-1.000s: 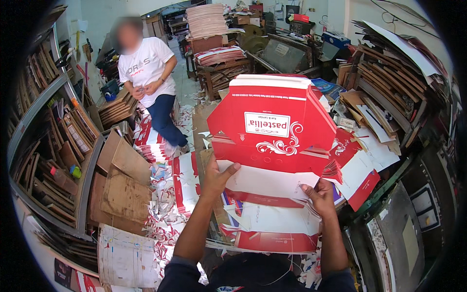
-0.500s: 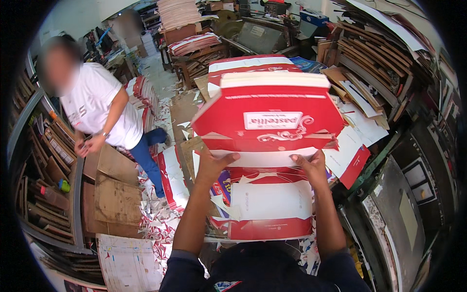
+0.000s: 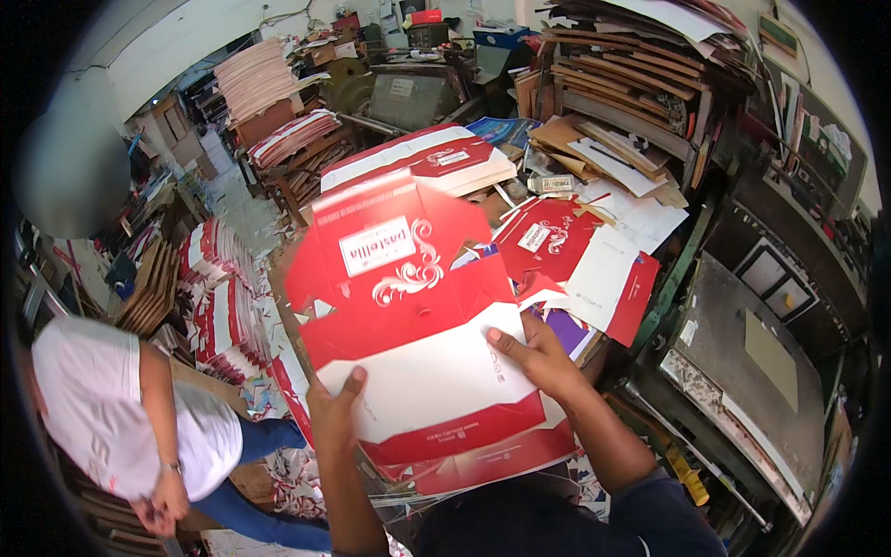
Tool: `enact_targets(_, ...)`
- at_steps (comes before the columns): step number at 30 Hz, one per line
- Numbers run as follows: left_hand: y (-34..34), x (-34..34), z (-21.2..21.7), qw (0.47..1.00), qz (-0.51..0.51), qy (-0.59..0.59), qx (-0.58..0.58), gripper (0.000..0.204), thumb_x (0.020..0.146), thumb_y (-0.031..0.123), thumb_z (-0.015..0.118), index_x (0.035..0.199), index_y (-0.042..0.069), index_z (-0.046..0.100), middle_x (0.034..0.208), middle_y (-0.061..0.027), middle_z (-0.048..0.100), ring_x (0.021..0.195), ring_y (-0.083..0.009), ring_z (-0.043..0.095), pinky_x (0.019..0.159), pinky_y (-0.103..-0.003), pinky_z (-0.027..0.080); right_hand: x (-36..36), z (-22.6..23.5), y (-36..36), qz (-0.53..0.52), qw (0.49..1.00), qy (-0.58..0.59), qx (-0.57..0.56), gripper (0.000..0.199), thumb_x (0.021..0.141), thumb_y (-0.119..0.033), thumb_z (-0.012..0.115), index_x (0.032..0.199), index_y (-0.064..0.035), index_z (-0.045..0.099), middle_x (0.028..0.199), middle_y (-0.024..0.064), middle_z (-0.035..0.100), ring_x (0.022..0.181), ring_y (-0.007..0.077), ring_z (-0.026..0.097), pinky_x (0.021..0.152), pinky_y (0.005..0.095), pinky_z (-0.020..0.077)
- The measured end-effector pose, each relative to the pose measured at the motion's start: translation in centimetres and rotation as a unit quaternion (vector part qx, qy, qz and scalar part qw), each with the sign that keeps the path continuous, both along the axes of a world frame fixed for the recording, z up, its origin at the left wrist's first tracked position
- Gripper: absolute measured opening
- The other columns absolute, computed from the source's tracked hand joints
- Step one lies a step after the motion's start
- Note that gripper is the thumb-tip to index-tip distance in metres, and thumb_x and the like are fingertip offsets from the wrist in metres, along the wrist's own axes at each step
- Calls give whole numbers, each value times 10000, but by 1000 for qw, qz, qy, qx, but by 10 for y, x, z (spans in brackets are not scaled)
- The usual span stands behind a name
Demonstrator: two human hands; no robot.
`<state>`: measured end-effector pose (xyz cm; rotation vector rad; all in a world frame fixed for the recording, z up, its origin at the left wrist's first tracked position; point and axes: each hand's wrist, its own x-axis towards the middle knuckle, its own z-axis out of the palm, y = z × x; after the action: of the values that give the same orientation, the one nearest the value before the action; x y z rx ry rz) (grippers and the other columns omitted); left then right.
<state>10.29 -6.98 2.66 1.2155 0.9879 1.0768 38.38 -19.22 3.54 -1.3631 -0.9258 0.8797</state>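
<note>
I hold a stack of flat, die-cut carton blanks (image 3: 436,381) between both hands, red and white with curling white ornament. My left hand (image 3: 336,406) is closed on its left edge, thumb on the white panel. At the right edge my right hand (image 3: 536,355) grips it, thumb also on top; the fingers of both hands are hidden underneath. The stack slants across the view, its far flap reaching up and left. Beneath its near edge, more red blanks (image 3: 506,461) show.
Behind lies a thick stack of similar blanks (image 3: 390,160); loose blanks (image 3: 608,283) rest at the right. A metal machine (image 3: 742,343) stands far right. At the left a person in a white shirt (image 3: 130,399) stands close, near piled blanks (image 3: 223,320) and scattered paper offcuts.
The held stack has tilted from upright to flatter and turned, its far end swinging left. My view has shifted, and the person at the left appears lower and nearer.
</note>
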Motion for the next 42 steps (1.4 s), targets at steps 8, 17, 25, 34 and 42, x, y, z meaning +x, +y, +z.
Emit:
enact_targets(8,0,41,-37,928,89,238,272,634,866,321,799,1313,-39,531,1293,-229,571,1213,-354,562,1046,-424,433,14,-71,16,43,986,-45,-157,504,948,-397,703,1199,33,630,969,151,721,809,196,700,727,335,546)
enact_targets(17,53,201,-8,814,-201,316,445,460,1038,433,497,1066,27,710,946,-152,710,962,-344,641,874,-490,450,3,-40,8,-2,967,-228,-118,543,922,-480,708,993,51,624,837,214,637,752,267,617,673,406,481)
enact_targets(25,51,202,-36,797,-246,341,435,592,1065,521,347,1018,93,754,858,-114,725,1019,-344,611,866,-500,402,2,-61,5,-38,962,-226,-145,542,916,-495,717,951,39,626,739,176,595,666,260,588,623,415,459)
enact_targets(34,66,210,-52,813,-200,253,485,506,1064,384,467,750,66,706,723,-86,671,779,-308,545,753,-458,386,11,-58,14,-142,968,-156,-134,573,901,-505,745,960,56,648,796,100,643,717,159,588,644,326,483)
enact_targets(42,65,213,-61,823,-153,200,508,475,1053,363,504,734,61,682,691,-91,652,744,-299,516,748,-463,383,18,-60,25,-201,952,-184,-141,529,895,-447,775,892,64,636,747,76,633,650,139,569,574,290,456)
